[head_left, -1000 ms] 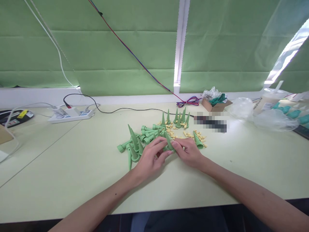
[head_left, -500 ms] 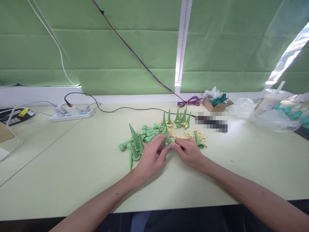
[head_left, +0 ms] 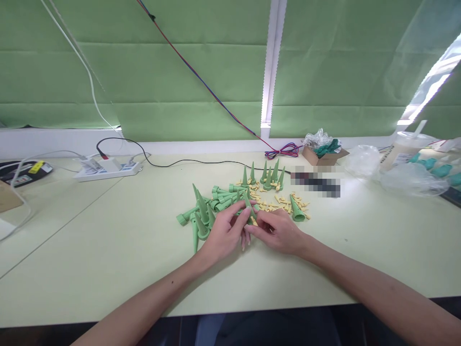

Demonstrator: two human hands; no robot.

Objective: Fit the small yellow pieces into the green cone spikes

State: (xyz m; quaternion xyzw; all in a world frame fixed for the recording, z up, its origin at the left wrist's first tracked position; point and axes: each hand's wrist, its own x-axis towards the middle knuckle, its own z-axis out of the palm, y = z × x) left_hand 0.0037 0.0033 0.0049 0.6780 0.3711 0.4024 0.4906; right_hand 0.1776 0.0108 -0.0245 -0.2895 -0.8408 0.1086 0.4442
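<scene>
In the head view, my left hand (head_left: 225, 235) is closed around a hollow green plastic spike (head_left: 248, 201), its tip pointing up and away. At the wide end of that spike shows a small yellow valve piece (head_left: 254, 221), and my right hand (head_left: 279, 231) pinches it with thumb and fingers. The fingertips hide how far the piece sits in the spike. Beside my left hand several green spikes (head_left: 202, 209) stand or lie in a heap. Loose yellow pieces (head_left: 268, 206) are scattered beyond my hands. One more green spike (head_left: 297, 209) leans to the right of them.
Several upright green spikes (head_left: 267, 181) stand farther back. A black cable (head_left: 194, 161) crosses the table from a white power strip (head_left: 108, 170). At the back right are a small cardboard box (head_left: 324, 157), a plastic bag (head_left: 412, 180) and a drink cup (head_left: 399, 149).
Both hands have shifted slightly left and toward me. The held spike has tilted, and the yellow piece at its wide end now shows between my fingers.
</scene>
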